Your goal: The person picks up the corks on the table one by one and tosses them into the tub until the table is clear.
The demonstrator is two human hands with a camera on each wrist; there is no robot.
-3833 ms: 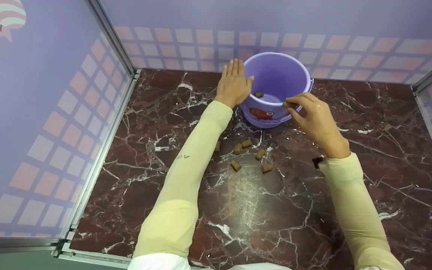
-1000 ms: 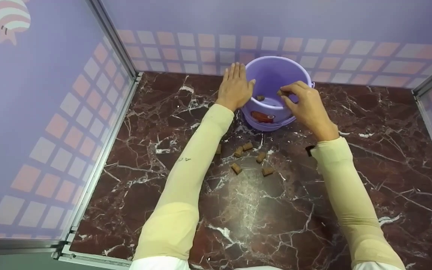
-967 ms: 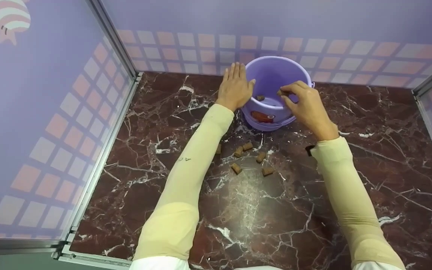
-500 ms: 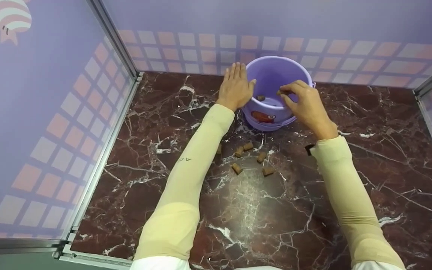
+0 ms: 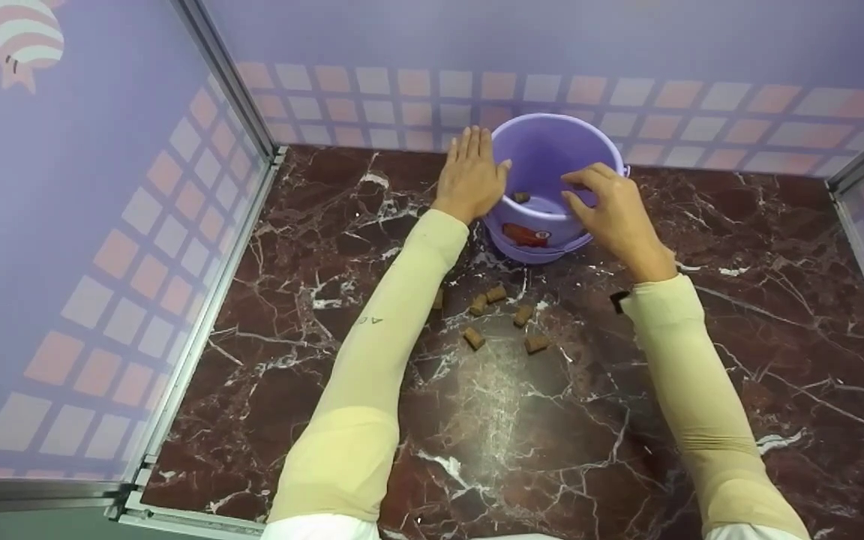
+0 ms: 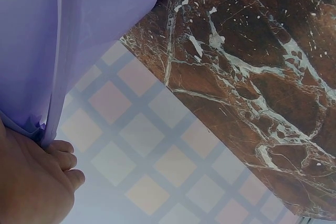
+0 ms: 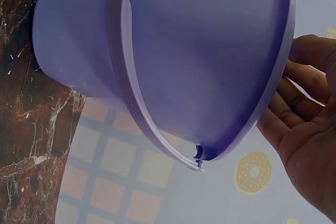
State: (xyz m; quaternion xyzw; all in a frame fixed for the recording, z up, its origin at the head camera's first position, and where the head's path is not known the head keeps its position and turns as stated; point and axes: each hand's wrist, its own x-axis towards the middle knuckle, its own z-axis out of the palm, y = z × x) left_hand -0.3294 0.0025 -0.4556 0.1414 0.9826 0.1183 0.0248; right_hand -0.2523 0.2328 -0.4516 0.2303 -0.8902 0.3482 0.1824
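A purple bucket (image 5: 529,214) stands upright by the back wall, with one brown cork (image 5: 521,197) visible on its bottom. My left hand (image 5: 469,180) rests against the bucket's left side, fingers straight and thumb at the rim. Over the bucket's right part is my right hand (image 5: 612,210), thumb and forefinger apart with nothing between them. In the right wrist view, its fingers (image 7: 299,93) reach past the bucket's rim. Several short brown corks lie on the marble-patterned surface in front, among them one cork (image 5: 523,315) and another cork (image 5: 473,338). Part of the bucket's inside is hidden.
The bucket's handle (image 6: 60,61) hangs down along its outer side. A tiled-print back wall (image 5: 372,82) stands close behind the bucket. A left panel (image 5: 124,247) with a metal frame bounds the dark red surface. One more cork (image 5: 438,298) is partly covered by the left sleeve.
My right hand moved from the front rim in over the bucket and then let go of the cork that it pinched. The left hand stayed at the bucket's side.
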